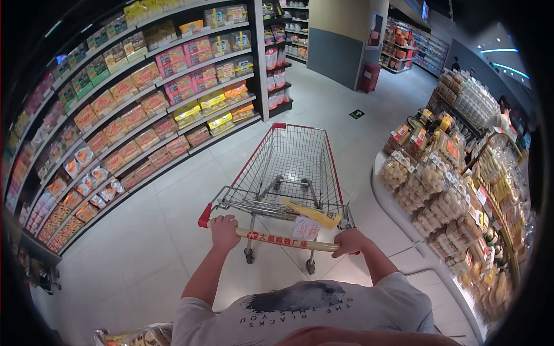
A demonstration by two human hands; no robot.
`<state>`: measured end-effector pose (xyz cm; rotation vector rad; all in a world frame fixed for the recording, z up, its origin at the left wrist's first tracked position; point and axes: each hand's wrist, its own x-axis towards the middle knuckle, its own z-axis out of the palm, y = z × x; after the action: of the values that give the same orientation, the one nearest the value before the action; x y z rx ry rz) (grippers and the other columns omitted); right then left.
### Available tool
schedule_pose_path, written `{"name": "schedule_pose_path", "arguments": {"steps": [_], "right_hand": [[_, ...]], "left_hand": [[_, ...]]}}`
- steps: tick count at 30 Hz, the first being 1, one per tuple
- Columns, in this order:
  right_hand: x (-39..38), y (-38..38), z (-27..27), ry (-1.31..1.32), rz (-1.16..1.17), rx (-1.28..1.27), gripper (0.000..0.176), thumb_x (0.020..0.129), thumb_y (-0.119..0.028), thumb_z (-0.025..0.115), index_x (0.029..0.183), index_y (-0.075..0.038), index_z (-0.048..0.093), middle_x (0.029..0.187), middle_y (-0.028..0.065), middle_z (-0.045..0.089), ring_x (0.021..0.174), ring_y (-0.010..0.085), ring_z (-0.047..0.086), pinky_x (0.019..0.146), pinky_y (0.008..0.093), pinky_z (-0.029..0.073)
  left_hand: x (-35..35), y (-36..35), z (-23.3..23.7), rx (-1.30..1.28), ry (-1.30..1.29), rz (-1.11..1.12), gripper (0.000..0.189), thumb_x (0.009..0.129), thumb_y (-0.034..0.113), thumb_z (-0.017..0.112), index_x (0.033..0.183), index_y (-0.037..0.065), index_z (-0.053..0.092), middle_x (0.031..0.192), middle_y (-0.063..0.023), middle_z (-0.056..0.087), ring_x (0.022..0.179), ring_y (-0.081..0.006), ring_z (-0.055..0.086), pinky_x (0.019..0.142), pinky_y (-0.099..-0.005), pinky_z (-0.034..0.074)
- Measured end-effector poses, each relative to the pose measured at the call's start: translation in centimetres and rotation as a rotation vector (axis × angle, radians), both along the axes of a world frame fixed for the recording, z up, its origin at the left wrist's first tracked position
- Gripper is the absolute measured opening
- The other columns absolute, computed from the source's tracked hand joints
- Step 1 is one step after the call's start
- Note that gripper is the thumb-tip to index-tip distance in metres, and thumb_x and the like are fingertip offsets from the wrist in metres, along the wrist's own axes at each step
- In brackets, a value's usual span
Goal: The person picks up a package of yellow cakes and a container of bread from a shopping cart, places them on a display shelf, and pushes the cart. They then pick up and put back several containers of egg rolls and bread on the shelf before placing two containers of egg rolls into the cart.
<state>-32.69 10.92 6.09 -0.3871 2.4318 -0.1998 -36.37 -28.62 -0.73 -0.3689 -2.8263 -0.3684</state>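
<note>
While two hands, set apart, clamp one handle, one cart stands between shelving and snack display.

From my head, the only view looks forward and down, close above my shirt, left hand and right hand, with the cart just beyond and the shelves farther off.

Open tiled floor is running ahead between the stocked shelves on the left and the display stand of bagged goods, whose rounded edge is bulging close on the right. Beyond, a pillar is blocking the middle; right of it, a passage seems to be continuing, though dimly.
</note>
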Motion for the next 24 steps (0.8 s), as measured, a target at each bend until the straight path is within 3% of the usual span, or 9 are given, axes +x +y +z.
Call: {"name": "schedule_pose_path", "arguments": {"steps": [3, 12, 17, 24], "right_hand": [[-2.7, 0.1, -0.9, 0.099, 0.015, -0.021, 0.045, 0.056, -0.052, 0.062, 0.071, -0.010, 0.061, 0.057, 0.0040, 0.056, 0.054, 0.0193, 0.056, 0.055, 0.0317, 0.043], [-11.4, 0.6, -0.6, -0.025, -0.166, -0.051, 0.043, 0.058, -0.049, 0.063, 0.074, -0.009, 0.061, 0.061, 0.0069, 0.057, 0.058, 0.0217, 0.057, 0.056, 0.0326, 0.044], [-16.6, 2.3, -1.4, 0.104, -0.118, -0.115, 0.042, 0.058, -0.046, 0.063, 0.074, -0.008, 0.061, 0.069, 0.0086, 0.059, 0.067, 0.0245, 0.058, 0.059, 0.0360, 0.045], [-24.2, 3.3, -2.0, 0.038, -0.174, -0.125, 0.038, 0.061, -0.043, 0.061, 0.071, -0.007, 0.059, 0.065, 0.0080, 0.057, 0.064, 0.0253, 0.057, 0.058, 0.0365, 0.044]], "left_hand": [[-4.1, 0.0, -0.4, 0.021, 0.025, -0.027, 0.015, 0.055, 0.011, 0.063, 0.071, 0.011, 0.061, 0.094, -0.0025, 0.056, 0.086, -0.0221, 0.048, 0.081, -0.0375, 0.031], [-16.4, 1.9, -0.7, 0.063, 0.138, -0.112, 0.019, 0.057, 0.008, 0.060, 0.076, 0.011, 0.060, 0.084, -0.0006, 0.056, 0.078, -0.0215, 0.049, 0.074, -0.0355, 0.031], [-23.4, 3.9, -0.9, 0.043, 0.129, -0.141, 0.021, 0.056, 0.006, 0.060, 0.077, 0.011, 0.060, 0.081, -0.0011, 0.055, 0.077, -0.0217, 0.048, 0.073, -0.0355, 0.031], [-33.2, 5.9, -1.1, 0.020, 0.091, -0.174, 0.022, 0.054, 0.004, 0.060, 0.075, 0.010, 0.061, 0.081, -0.0025, 0.055, 0.078, -0.0231, 0.048, 0.074, -0.0357, 0.031]]}}
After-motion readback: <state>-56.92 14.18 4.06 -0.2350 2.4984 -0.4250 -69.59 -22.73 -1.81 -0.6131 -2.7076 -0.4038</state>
